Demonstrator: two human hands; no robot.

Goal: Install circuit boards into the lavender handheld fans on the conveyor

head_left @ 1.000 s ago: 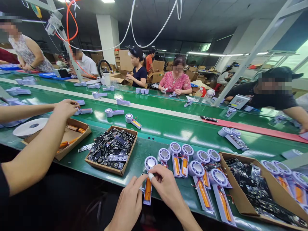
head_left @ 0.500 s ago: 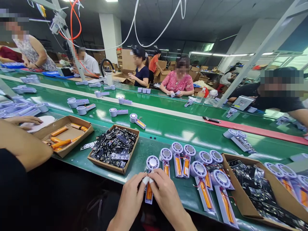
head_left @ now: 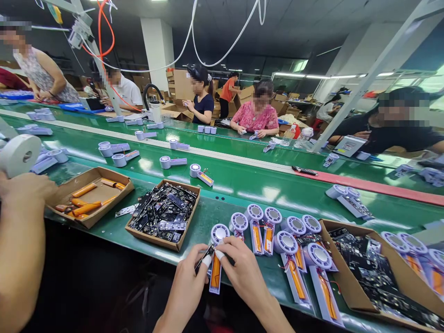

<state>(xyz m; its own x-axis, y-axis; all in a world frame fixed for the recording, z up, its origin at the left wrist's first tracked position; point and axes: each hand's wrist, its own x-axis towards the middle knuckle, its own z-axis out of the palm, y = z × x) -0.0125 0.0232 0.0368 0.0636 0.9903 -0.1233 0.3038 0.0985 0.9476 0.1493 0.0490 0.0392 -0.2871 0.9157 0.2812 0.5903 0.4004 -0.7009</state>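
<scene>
Directly before me, a lilac handheld fan (head_left: 219, 232) lies on the bench edge with its handle toward me. An orange battery (head_left: 215, 273) sits in the handle's open tray. Between the thumb and fingers of my left hand (head_left: 187, 282) is a narrow black circuit board (head_left: 205, 259), tilted beside the handle. My right hand (head_left: 243, 266) is closed in a pinch at the fan's neck, next to the board's upper end. What those fingertips hold is too small to make out. White covers wrap some fingertips on both hands.
A box of circuit boards (head_left: 165, 212) and a box of orange batteries (head_left: 92, 194) stand at left. Several opened fans (head_left: 290, 259) and another board box (head_left: 367, 273) are at right. Beyond runs a green conveyor (head_left: 243, 178). A co-worker's arm (head_left: 22, 231) reaches in beside a white roll (head_left: 20, 155).
My hands have moved slightly apart, and the black board now shows in my left fingers. At left, the co-worker's arm has shifted and a white roll stands raised there.
</scene>
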